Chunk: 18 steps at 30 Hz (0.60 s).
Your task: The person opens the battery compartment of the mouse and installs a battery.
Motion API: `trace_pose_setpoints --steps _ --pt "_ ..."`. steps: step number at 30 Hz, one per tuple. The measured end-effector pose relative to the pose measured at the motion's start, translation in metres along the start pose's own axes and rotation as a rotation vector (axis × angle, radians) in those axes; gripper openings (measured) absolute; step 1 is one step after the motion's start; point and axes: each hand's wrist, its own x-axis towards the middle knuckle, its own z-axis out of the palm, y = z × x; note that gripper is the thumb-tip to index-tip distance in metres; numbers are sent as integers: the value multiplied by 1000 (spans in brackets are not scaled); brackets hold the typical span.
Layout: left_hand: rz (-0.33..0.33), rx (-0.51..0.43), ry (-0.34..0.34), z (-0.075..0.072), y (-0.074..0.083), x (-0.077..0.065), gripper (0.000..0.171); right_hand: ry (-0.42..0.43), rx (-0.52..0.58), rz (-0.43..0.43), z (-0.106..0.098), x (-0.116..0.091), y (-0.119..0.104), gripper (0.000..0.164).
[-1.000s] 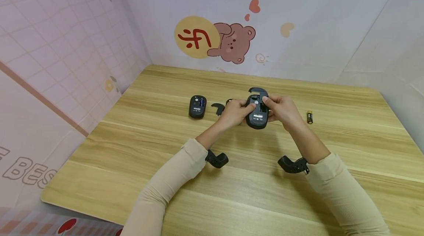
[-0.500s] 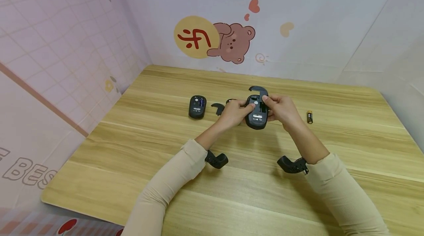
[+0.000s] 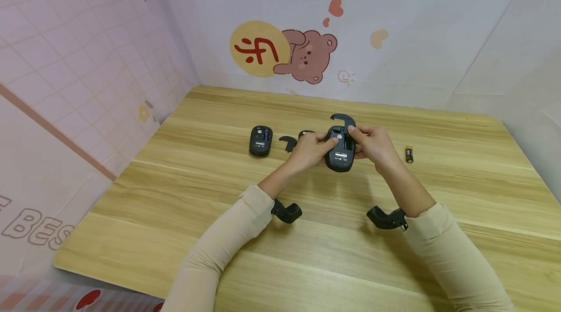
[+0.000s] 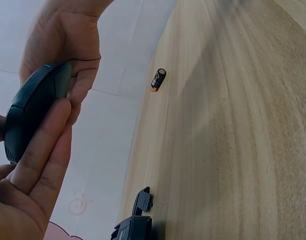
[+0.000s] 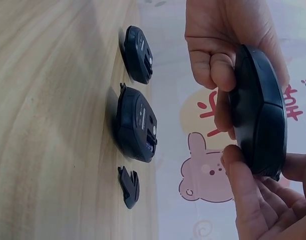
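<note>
A dark wireless mouse (image 3: 340,160) is held up above the table, underside toward me, its battery slot exposed. My left hand (image 3: 309,147) grips its left side, thumb on the underside. At the mouse's far end, the battery cover (image 3: 348,119) sits off its seat, and my right thumb and fingers pinch its strip beside the slot. In the right wrist view, the fingers of my right hand (image 5: 265,205) and my left hand (image 5: 220,55) curl about the mouse (image 5: 260,115), seen edge-on; the cover is mostly hidden there.
Left on the table lies another upturned mouse (image 3: 260,141), a battery inside, with a loose cover (image 3: 288,143) near it. A third mouse (image 5: 137,125) and another cover (image 5: 128,189) show in the right wrist view. A loose battery (image 3: 409,154) lies right.
The battery cover has shifted slightly away from the mouse's far end. Both hands keep their hold, nearly still.
</note>
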Motion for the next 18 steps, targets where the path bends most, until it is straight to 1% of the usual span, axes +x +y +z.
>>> trace_pose_setpoints --steps 3,7,12,18 --pt "-6 -43 -17 1 -1 0 38 26 2 13 0 0 0 53" --pt "-6 -88 -37 2 -1 0 39 69 -9 10 0 1 1 52" --pt "1 -97 -48 2 -1 1 38 114 -27 -2 -1 1 1 46" --pt "5 -92 -59 2 -2 1 36 133 -45 -5 0 1 -1 43"
